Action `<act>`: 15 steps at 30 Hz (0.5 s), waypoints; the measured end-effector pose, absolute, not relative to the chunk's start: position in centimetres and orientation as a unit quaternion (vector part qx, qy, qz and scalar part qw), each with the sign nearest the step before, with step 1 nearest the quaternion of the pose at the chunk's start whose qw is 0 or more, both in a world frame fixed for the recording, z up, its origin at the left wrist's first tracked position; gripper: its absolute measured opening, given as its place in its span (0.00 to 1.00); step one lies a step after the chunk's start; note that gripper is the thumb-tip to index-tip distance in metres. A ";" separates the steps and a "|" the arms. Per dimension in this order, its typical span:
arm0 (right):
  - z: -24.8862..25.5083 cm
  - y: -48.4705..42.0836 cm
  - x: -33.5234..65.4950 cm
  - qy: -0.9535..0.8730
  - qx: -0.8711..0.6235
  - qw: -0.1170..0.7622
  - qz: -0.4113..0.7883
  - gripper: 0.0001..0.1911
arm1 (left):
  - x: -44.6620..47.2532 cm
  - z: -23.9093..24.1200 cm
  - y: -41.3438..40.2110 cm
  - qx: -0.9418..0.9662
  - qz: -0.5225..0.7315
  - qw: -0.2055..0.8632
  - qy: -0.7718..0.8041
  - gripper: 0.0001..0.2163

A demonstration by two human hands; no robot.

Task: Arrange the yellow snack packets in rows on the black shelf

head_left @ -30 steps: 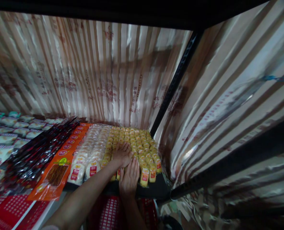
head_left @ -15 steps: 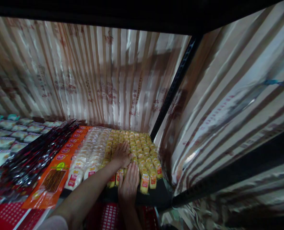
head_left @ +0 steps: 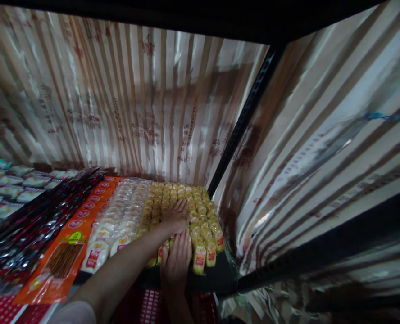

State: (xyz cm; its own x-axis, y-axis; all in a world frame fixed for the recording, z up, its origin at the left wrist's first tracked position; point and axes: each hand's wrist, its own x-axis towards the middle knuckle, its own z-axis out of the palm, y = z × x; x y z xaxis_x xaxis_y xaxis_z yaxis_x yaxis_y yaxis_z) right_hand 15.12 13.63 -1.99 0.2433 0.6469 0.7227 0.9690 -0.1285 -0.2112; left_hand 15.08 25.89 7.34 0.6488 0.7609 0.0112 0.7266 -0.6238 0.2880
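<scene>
Rows of small yellow snack packets (head_left: pixel 203 213) stand packed on a dark shelf (head_left: pixel 220 274) at the right end. My left hand (head_left: pixel 175 217) lies on top of the yellow packets, fingers spread and pressed flat on them. My right hand (head_left: pixel 176 261) rests just in front of it, fingers stretched out over the front packets of the same rows. Neither hand grips a packet that I can see.
Pale packets with red labels (head_left: pixel 119 225) stand left of the yellow ones, then orange packs (head_left: pixel 68 243) and dark packs (head_left: pixel 27 229). A striped foil sheet (head_left: pixel 135 99) lines the back and right side. A red basket (head_left: pixel 152 306) sits below.
The view has shifted slightly left and down. Both hands stay on the yellow packets, the right hand sliding a little toward the front row.
</scene>
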 end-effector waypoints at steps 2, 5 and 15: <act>-2.1 13.6 15.1 -0.569 -0.711 0.339 -0.234 0.32 | 15.3 6.6 26.0 0.898 0.040 0.141 0.414 0.28; -2.3 13.5 15.1 -0.571 -0.709 0.345 -0.227 0.31 | 15.3 5.6 26.0 0.891 0.036 0.130 0.434 0.28; -2.2 13.5 15.1 -0.573 -0.707 0.344 -0.230 0.33 | 15.6 7.4 26.2 0.902 0.039 0.119 0.413 0.29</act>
State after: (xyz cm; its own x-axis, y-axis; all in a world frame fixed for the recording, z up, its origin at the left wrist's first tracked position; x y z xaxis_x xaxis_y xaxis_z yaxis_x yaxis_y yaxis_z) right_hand 15.10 13.47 -2.20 0.2373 0.6528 0.7194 0.9690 -0.1062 -0.2233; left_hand 15.65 26.18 7.37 0.6565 0.7538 -0.0278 0.7351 -0.6311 0.2478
